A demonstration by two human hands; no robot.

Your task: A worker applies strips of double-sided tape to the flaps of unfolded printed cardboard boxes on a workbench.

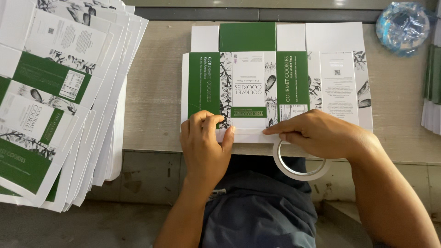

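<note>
A flat, unfolded green and white carton blank (275, 76) lies on the wooden table (156, 92), its near flap at the table's front edge. My left hand (204, 144) presses fingertips on the white strip along that near flap. My right hand (321, 135) holds a roll of white tape (298, 167) that hangs below the table edge, its index finger stretched left along the strip of tape laid on the flap.
A tall fanned stack of the same flat carton blanks (55, 96) fills the left side and overhangs the table. A bundle of clear blue plastic (403, 27) sits at the far right corner. More stacked blanks (432, 87) stand at the right edge.
</note>
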